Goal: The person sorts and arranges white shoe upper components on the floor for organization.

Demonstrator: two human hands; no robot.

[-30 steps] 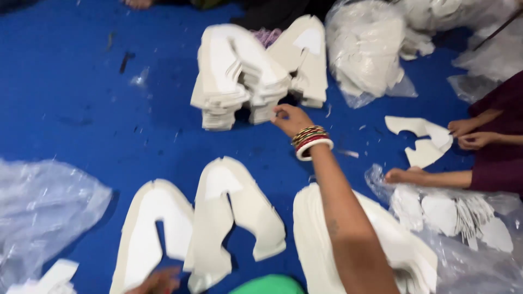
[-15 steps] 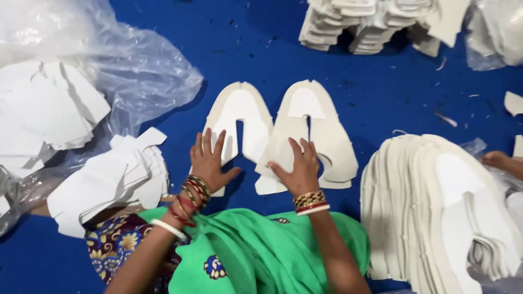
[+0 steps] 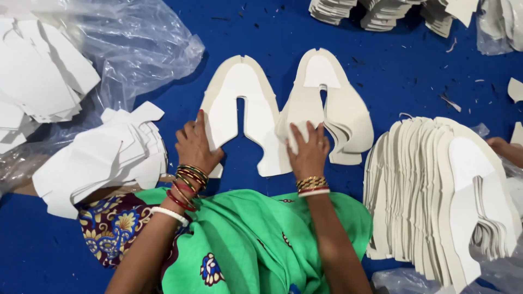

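The right hand (image 3: 308, 148) now grips the edge of the right cream cutout (image 3: 332, 106), and the left hand (image 3: 195, 146) lies closer to the left cutout (image 3: 242, 103).

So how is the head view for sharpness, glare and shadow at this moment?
Head view: sharp across the frame, both the left hand and right hand crisp on the cream cut-outs; even, soft light with faint shadows; mild sheen on the clear plastic bag at upper left; the fanned stack runs off the frame.
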